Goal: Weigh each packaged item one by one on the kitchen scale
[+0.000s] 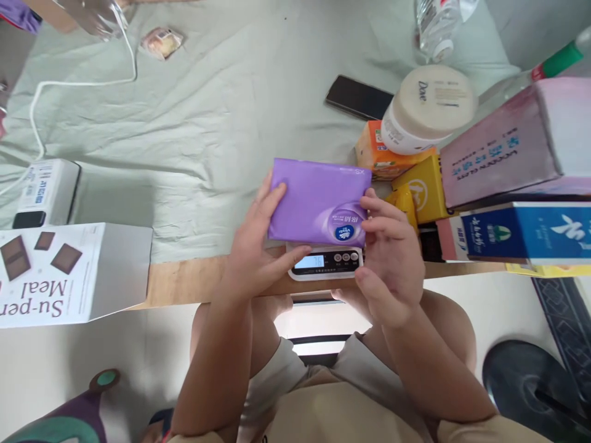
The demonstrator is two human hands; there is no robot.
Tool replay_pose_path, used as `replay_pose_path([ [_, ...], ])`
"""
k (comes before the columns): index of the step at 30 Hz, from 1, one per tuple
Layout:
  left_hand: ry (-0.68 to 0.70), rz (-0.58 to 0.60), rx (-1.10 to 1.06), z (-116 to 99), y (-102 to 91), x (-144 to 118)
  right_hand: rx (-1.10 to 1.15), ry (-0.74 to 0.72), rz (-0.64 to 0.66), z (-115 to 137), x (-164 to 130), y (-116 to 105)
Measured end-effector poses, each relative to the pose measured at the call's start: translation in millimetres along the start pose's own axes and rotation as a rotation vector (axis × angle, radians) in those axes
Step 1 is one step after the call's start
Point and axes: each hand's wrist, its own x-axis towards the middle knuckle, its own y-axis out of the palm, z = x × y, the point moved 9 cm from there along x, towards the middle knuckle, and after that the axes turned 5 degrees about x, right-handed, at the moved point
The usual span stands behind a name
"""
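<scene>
A pale sheet (207, 123) covers the table, with a "Su-per Meal" box (69, 277) at one end and a pink box (508, 147), blue box (530, 234) and Dove jar (429, 107) at the other. At the near edge, a purple pack (318, 200) lies on a scale (325, 263). The left hand (253, 246) and right hand (392, 258) clasp its ends, seemingly mid-weighing; a true reading would call for letting go.

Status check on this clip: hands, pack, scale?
Left hand and right hand both grip the purple tissue pack. Pack sits over the kitchen scale. Yellow boxes crowd its right.
</scene>
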Motion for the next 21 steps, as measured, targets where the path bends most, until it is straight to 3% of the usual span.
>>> replay_pose_path([
  [6, 0.197, -0.245, 0.017, -44.4, -17.9, -6.0, 0.051, -0.121, -0.027, 49.9, 6.2, -3.6],
  [11, 0.187, -0.422, 0.193, -76.8, -23.9, -7.8, 0.091, -0.21, -0.142, 91.0, 8.4, -26.1],
  [15, 0.239, -0.516, -0.017, -123.9, -16.7, 12.6, 0.202, -0.204, -0.292, 101.8, 3.8, -74.2],
  [18, 0.292, -0.499, -0.189, -168.9, 3.1, 44.0, 0.232, -0.172, -0.529, 102.1, -6.8, -126.0],
  [21, 0.321, -0.47, -0.131, -205.9, 30.9, 82.9, 0.167, -0.123, -0.779, 99.5, -22.7, -166.3],
])
